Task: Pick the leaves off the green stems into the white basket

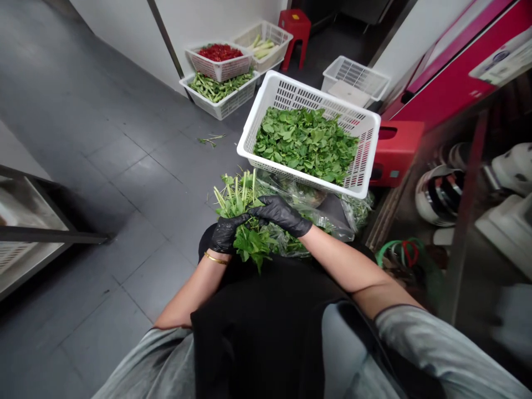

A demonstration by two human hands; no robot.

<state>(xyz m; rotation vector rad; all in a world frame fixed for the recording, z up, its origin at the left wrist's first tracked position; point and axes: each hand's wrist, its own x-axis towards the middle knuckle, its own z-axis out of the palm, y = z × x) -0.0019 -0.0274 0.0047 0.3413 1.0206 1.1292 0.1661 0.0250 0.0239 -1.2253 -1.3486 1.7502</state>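
In a black glove, my left hand point(226, 234) is wrapped round a bunch of leafy greens point(252, 244), its pale cut stems pointing up and its leaves hanging below. My right hand point(285, 215), gloved too, reaches across from the right with its fingers closed at the middle of the same bunch; the fingertips are partly hidden. Just beyond both hands stands a white plastic basket point(305, 176), tilted in view, with a heap of loose green leaves point(305, 141) in it. Under its near side, a clear plastic bag point(332, 219) holds more greens.
Along the wall are a basket of red chillies point(220, 53), one of green pods point(216, 88) and one of pale stalks point(261, 47). A red stool point(295, 33) stands behind. Shelving point(469, 221) borders the right. Stem scraps point(211, 139) lie on the tiled floor.
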